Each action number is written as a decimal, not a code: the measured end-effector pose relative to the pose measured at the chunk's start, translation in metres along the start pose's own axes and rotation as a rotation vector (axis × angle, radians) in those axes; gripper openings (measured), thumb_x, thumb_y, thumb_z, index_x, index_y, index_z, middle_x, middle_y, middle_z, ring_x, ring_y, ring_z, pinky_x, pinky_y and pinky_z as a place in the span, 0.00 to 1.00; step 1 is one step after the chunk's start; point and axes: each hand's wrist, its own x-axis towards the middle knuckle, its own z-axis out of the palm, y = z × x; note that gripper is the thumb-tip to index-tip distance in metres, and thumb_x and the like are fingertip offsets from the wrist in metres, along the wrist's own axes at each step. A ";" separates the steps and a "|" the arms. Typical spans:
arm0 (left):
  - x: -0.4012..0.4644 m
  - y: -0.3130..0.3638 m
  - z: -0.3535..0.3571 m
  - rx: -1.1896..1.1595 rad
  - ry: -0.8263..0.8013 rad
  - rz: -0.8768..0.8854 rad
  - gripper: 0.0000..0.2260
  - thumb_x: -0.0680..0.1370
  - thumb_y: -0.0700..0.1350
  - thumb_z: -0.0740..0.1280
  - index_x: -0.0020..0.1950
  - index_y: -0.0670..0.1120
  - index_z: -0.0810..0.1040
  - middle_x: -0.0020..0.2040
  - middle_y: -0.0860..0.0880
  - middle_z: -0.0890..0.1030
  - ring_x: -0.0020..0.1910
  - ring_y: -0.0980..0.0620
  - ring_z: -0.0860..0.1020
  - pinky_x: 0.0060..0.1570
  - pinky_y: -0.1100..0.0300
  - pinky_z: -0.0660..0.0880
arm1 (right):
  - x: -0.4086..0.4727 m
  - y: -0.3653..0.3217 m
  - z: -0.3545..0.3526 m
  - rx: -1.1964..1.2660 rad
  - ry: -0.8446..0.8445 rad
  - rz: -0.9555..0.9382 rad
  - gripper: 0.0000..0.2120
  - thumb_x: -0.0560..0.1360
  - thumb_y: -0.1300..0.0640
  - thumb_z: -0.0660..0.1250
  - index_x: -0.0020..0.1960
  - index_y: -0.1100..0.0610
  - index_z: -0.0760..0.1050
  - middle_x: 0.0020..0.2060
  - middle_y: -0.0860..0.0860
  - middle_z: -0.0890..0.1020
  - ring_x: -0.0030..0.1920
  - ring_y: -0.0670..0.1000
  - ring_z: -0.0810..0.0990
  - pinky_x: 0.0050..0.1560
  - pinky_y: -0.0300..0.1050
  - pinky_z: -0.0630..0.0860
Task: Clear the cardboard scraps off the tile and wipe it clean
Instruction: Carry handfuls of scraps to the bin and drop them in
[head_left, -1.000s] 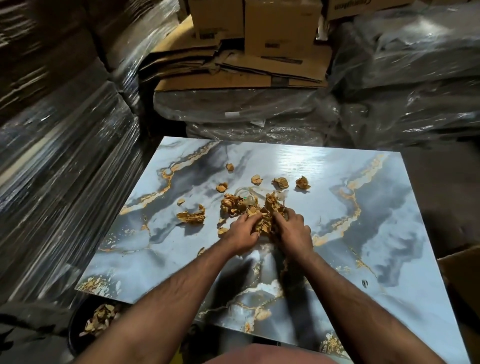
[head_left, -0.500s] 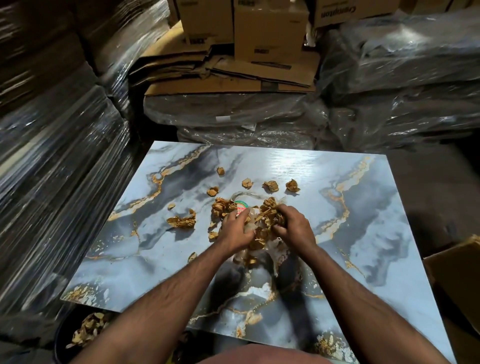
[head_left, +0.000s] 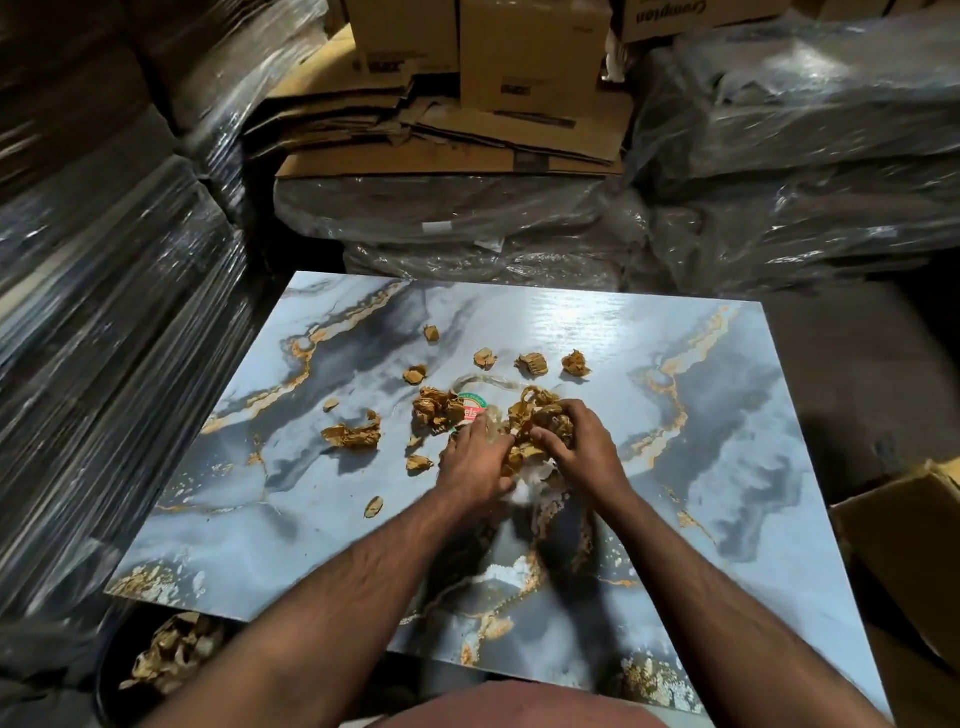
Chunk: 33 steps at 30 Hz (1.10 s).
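Both hands closer together than a second ago, now lifted a little off the tile (head_left: 675, 467) with a bundle between them; left hand (head_left: 475, 470) curled, fingers bent round crumpled clear plastic (head_left: 493, 434) and some of the cardboard scraps (head_left: 537, 421); right hand (head_left: 576, 449) clenched over the other side of the same clump, knuckles up, grip firm by the look of it; exact contents under the palms hidden. Central heap smaller than before, a round green-and-red label (head_left: 474, 408) uncovered just beyond the left fingers. Still loose on the glossy surface: four small pieces in a row beyond the hands, a larger crumpled piece (head_left: 353, 434) to the left, a few chips nearer the front. Dark bin (head_left: 166, 660) below the tile's near-left corner, already holding scraps. Judged: gathering well under way, one handful ready for the bin; several more pickups needed, wiping not yet begun; no cloth in view apart from whatever white stuff sits under the hands.
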 end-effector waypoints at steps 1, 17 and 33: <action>0.001 -0.002 0.000 -0.033 0.020 -0.005 0.27 0.76 0.52 0.70 0.73 0.54 0.66 0.80 0.43 0.48 0.77 0.39 0.53 0.74 0.40 0.57 | -0.005 0.002 0.002 -0.013 -0.040 0.006 0.33 0.69 0.33 0.69 0.66 0.50 0.69 0.59 0.51 0.76 0.57 0.50 0.76 0.58 0.49 0.76; 0.002 -0.007 -0.017 -0.484 0.176 0.044 0.22 0.78 0.43 0.69 0.72 0.47 0.71 0.67 0.48 0.76 0.62 0.51 0.76 0.58 0.64 0.69 | -0.026 0.009 0.039 -0.232 -0.077 -0.137 0.50 0.68 0.38 0.75 0.77 0.35 0.44 0.68 0.56 0.64 0.59 0.57 0.76 0.51 0.57 0.80; -0.003 -0.025 -0.040 -0.790 0.046 0.104 0.28 0.72 0.43 0.60 0.73 0.48 0.69 0.69 0.47 0.71 0.65 0.51 0.72 0.64 0.52 0.73 | 0.000 -0.038 -0.007 0.066 -0.081 -0.196 0.23 0.68 0.53 0.78 0.61 0.48 0.76 0.50 0.45 0.82 0.49 0.45 0.81 0.52 0.50 0.80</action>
